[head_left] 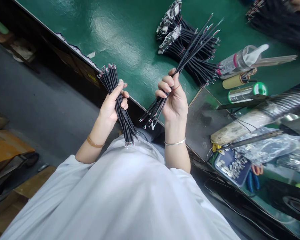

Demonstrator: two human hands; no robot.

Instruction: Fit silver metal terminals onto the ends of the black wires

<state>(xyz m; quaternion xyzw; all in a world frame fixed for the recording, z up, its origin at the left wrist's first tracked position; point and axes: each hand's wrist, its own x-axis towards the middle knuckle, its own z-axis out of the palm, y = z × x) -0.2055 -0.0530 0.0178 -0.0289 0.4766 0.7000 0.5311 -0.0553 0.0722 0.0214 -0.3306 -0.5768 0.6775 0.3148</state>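
My left hand is closed around a thick bundle of short black cables, whose stripped ends show red and white wires. In my right hand is a looser bunch of black cables, fanning out above and below the fist. Both bunches are held up in front of my body, apart from each other. Beyond the right hand, on the green table, lie tied bundles of black cables with metal connectors at one end.
To the right stand a clear bottle, a solder spool and a ribbed duct. A blue tray holds loose metal connectors. More black cables lie at the top right. The green table's edge runs diagonally; cardboard boxes sit at lower left.
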